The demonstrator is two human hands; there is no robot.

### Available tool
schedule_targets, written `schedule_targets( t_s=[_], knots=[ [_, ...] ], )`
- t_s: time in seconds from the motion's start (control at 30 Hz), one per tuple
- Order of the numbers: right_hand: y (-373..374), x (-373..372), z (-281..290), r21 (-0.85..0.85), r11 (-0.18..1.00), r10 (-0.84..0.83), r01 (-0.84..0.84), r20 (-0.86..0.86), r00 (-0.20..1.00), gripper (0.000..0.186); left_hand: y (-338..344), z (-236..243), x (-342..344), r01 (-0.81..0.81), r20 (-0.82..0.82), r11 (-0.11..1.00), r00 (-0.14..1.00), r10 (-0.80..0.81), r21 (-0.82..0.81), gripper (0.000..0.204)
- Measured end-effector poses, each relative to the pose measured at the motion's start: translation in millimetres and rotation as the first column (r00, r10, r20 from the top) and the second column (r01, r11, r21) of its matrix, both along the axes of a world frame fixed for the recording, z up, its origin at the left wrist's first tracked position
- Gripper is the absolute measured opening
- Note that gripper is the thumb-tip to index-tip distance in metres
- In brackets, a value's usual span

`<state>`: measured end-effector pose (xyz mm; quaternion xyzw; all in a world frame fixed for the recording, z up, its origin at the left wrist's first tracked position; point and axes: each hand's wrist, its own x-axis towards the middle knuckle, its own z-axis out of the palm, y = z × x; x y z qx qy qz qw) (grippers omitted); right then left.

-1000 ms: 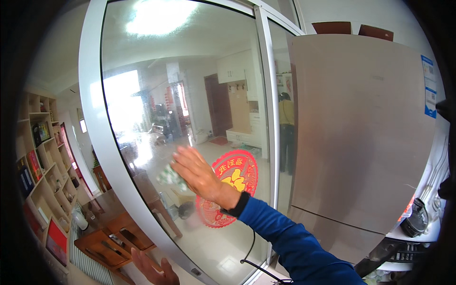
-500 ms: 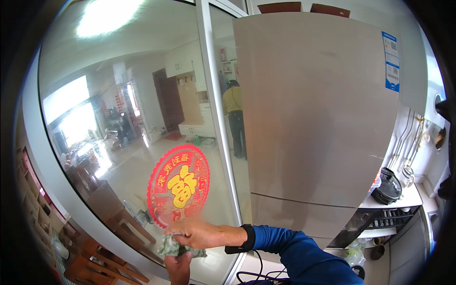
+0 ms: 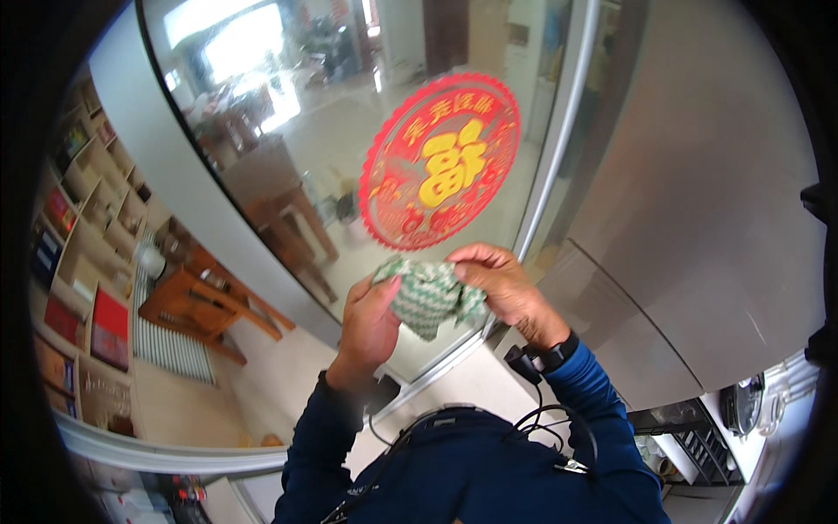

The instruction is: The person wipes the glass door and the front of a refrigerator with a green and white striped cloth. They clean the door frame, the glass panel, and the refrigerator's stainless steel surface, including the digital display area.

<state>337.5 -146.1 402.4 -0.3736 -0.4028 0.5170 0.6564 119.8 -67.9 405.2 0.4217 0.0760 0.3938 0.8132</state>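
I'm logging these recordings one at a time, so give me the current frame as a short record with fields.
Left hand: grips the cloth's left side, thumb on top
Right hand: pinches the cloth's right side between thumb and fingers
Cloth: green and white, bunched, held between both hands
Ahead: glass panel in a pale frame, bearing a round red sticker with a yellow character
Right side: tall beige refrigerator
Left side: wooden chair and open shelving

Both hands (image 3: 367, 327) hold a green-and-white cloth (image 3: 426, 295) below the round red sticker (image 3: 441, 166) on a glass door (image 3: 327, 157)
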Motion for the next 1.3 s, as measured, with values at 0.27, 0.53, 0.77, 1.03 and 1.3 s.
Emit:
schedule_targets(
  t_s=[0.27,0.53,0.77,1.03,1.3],
  knots=[
    [-10,-6,8,0.203,0.956,-0.281,0.212,0.423,0.861,0.01,7,-3,5,-0.019,-0.076,0.999,0.997,0.021,0.028,0.036],
    [-25,-33,35,0.067,0.987,0.131,-0.143,0.159,0.978,0.012,8,-19,16,-0.038,0.035,0.999,0.999,0.039,-0.039,0.047],
    [-29,-58,25,0.336,0.912,-0.063,-0.235,0.682,0.729,0.024,2,-16,22,0.122,0.287,0.976,0.956,-0.066,-0.18,0.059],
    [-11,-47,-42,-0.106,0.992,0.038,-0.062,-0.211,0.977,0.036,-1,8,34,0.051,-0.149,0.173,0.771,0.62,0.984,0.064],
    [-21,-38,-30,-0.022,0.989,0.097,-0.146,-0.652,0.752,0.05,-9,26,20,0.008,0.043,-0.068,0.699,0.714,0.998,0.058]
  ],
)
